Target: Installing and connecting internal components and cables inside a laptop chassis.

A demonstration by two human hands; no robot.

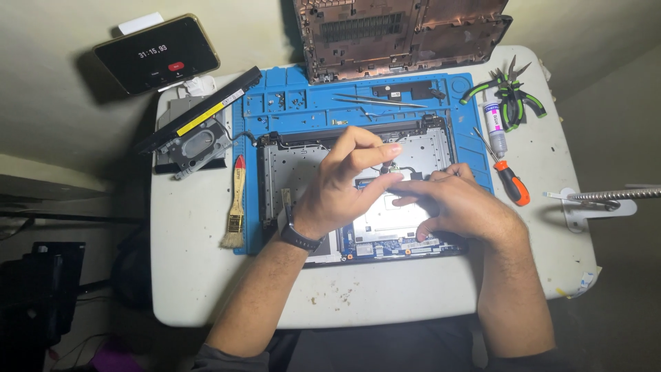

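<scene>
An opened laptop chassis (427,148) lies on a blue work mat (289,103), its metal inner plate bare. My left hand (344,182), with a dark band on the wrist, hovers over the middle of the chassis, thumb and forefinger pinched on a small part with a black cable (394,167). My right hand (458,203) rests flat on the plate beside it, fingertips pressing near the same small part. The fingers hide what lies under them.
The laptop's bottom cover (399,34) leans at the back. A battery (200,114) and a drive part (196,145) lie at the left, a paintbrush (236,203) beside the mat. Tweezers (375,102), pliers (506,89), a glue tube (494,124), a screwdriver (506,176) and a phone (158,54) are about.
</scene>
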